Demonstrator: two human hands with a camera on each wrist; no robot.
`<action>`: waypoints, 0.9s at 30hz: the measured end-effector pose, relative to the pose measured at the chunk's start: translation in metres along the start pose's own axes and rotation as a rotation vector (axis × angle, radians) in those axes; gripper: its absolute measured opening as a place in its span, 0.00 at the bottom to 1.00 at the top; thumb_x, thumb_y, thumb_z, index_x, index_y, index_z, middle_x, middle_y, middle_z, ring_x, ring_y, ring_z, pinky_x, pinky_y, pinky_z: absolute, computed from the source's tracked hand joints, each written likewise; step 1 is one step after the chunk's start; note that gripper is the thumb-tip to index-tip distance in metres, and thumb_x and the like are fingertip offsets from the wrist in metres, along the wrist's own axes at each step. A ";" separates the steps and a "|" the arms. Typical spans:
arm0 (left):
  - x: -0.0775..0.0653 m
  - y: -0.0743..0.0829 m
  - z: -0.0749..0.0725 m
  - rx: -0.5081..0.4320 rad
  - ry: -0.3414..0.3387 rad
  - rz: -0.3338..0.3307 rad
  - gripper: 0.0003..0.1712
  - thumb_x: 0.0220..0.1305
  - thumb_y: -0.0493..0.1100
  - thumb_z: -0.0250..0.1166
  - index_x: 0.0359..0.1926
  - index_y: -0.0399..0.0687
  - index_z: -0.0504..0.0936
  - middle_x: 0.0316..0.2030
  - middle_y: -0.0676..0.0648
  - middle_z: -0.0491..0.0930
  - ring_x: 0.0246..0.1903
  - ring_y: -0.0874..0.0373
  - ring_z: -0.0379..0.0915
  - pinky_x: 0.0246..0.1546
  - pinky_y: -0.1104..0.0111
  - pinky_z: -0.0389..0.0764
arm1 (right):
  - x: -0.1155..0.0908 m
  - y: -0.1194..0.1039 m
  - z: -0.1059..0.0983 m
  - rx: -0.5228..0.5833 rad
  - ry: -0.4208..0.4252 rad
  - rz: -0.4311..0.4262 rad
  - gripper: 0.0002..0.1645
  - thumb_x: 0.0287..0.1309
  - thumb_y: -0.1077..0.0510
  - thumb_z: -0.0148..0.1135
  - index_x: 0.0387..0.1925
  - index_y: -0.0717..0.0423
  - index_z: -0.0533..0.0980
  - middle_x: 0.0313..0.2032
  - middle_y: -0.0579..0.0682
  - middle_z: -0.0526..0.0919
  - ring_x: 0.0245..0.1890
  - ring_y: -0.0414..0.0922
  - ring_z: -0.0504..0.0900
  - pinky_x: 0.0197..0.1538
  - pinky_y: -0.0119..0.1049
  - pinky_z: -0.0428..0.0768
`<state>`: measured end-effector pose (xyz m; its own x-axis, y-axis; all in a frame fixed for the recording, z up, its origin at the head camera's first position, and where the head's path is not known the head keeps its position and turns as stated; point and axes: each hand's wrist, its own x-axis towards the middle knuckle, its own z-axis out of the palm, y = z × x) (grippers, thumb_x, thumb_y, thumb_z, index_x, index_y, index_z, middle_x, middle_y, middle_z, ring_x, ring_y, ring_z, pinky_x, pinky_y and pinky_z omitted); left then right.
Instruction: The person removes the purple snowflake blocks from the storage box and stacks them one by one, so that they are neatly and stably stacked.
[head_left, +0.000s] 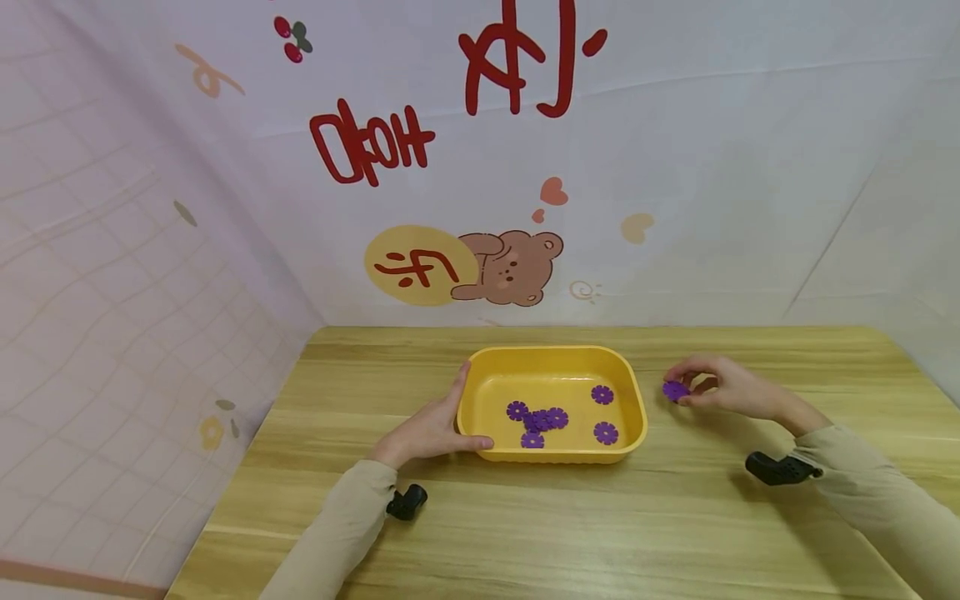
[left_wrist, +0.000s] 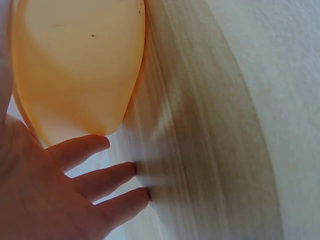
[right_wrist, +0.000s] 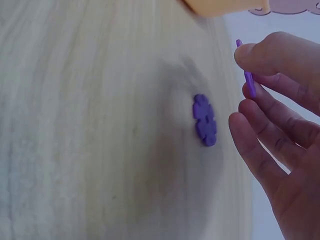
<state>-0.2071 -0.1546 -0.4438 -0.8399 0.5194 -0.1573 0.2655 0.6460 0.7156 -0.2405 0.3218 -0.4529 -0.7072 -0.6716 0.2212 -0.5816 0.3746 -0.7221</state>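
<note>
My left hand [head_left: 423, 429] holds the left end of a yellow plastic basin [head_left: 555, 457], thumb over the near rim and a finger along the end wall. In the left wrist view the other fingers [left_wrist: 107, 180] spread out beside the basin's outer wall. Several purple snowflake-shaped discs lie inside, some heaped left of the middle, with separate discs [head_left: 602, 395] near the right end. Right of the basin, my right hand [head_left: 738, 390] pinches a purple snowflake disc [right_wrist: 249, 85] between thumb and fingertips, seen edge-on from the wrist. Another purple snowflake disc [right_wrist: 205, 120] lies on the table beneath it.
The wooden table [head_left: 555, 533] ends at the back against a white cloth [head_left: 712, 208] printed with red characters and a bear. Another pale cloth [head_left: 97, 333] with a grid pattern stands along the left side. Black camera mounts [head_left: 780, 468] sit on both wrists.
</note>
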 end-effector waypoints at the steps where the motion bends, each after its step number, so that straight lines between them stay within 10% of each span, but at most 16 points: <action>1: 0.000 0.000 0.000 0.001 -0.001 0.001 0.72 0.51 0.64 0.72 0.75 0.59 0.24 0.65 0.36 0.65 0.49 0.54 0.73 0.58 0.57 0.68 | -0.001 0.002 0.000 -0.004 0.006 0.004 0.20 0.52 0.73 0.68 0.48 0.70 0.76 0.40 0.58 0.81 0.38 0.47 0.79 0.40 0.35 0.80; 27: 0.001 -0.002 0.000 -0.008 -0.011 0.005 0.72 0.51 0.64 0.71 0.75 0.60 0.23 0.64 0.37 0.66 0.48 0.55 0.72 0.59 0.57 0.66 | -0.015 0.028 0.014 -0.184 0.154 0.069 0.19 0.44 0.73 0.73 0.41 0.64 0.79 0.39 0.56 0.79 0.34 0.44 0.78 0.34 0.34 0.80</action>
<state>-0.2082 -0.1555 -0.4450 -0.8333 0.5288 -0.1613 0.2658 0.6390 0.7218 -0.2402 0.3333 -0.4857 -0.7922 -0.5406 0.2831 -0.5836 0.5352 -0.6107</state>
